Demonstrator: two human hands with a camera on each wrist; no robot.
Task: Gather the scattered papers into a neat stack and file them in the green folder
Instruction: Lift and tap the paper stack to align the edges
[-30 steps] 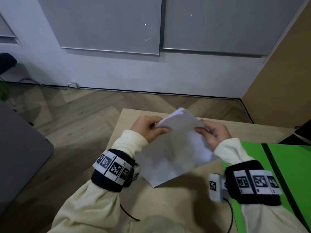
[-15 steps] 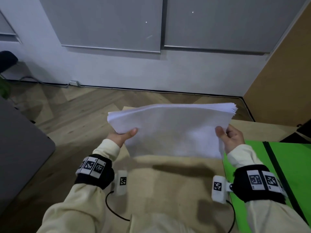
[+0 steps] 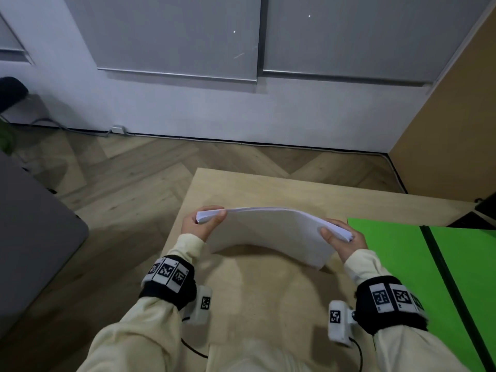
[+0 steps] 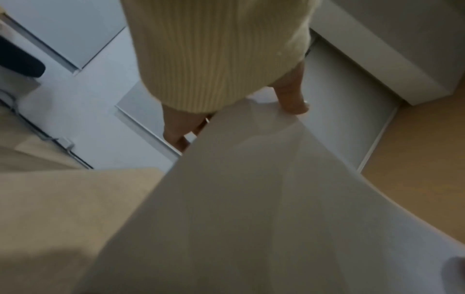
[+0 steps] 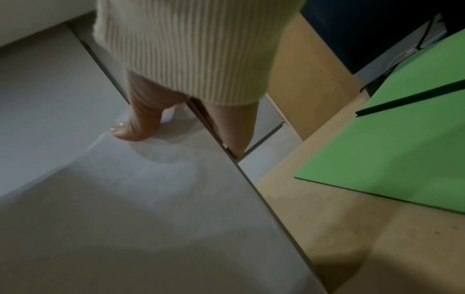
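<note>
A stack of white papers (image 3: 271,232) hangs above the wooden table (image 3: 268,304), bowed upward in the middle and tilted down to the right. My left hand (image 3: 201,224) pinches its left end, thumb on top. My right hand (image 3: 342,241) pinches the right end, thumb on the near face. In the left wrist view the papers (image 4: 251,208) fill the lower right, with my thumb (image 4: 293,99) on top. The right wrist view shows the papers (image 5: 125,208) under my thumb (image 5: 135,127). The green folder (image 3: 418,277) lies open on the table to the right, also the green folder (image 5: 392,151).
The table's far edge (image 3: 322,181) drops to a wood floor and a white wall. A grey surface (image 3: 35,237) stands at the left. A tan panel (image 3: 451,116) rises at the right. A dark object (image 3: 485,210) sits at the table's far right corner.
The stack went from a bunched, tilted hold to standing broadside, then dropped flat and low over the table, bowed, its right end close to the folder. Both hands kept hold.
</note>
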